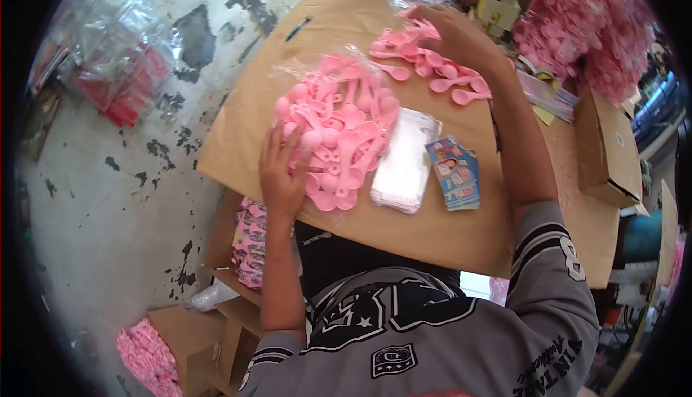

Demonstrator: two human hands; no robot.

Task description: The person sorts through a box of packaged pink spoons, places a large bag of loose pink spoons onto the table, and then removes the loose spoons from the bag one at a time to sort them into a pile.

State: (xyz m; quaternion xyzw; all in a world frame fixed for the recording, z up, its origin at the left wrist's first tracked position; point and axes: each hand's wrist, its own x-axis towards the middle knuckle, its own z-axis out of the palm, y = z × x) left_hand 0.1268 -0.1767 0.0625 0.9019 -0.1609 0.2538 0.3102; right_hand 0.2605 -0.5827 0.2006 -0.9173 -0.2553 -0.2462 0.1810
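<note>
A clear plastic bag full of pink plastic spoons [346, 148] lies on the brown-covered table. My left hand [282, 177] rests against its left side, fingers apart. Across the table, my right hand [455, 37] is bent over a loose pile of pink spoons [450, 73], its fingers curled at a pink spoon [427, 31]; they partly hide what they grip. Right of the bag lies a stack of white-looking clear packets [407, 163]. Beside that stack are blue printed cards [455, 174] in a fanned pile.
A blue pen [298, 29] lies near the table's far left edge. Pink pieces in a large heap [584, 29] and a cardboard box [609, 148] stand at the right. Plastic bags [119, 44] sit on the floor at left; an open carton [194, 346] is below.
</note>
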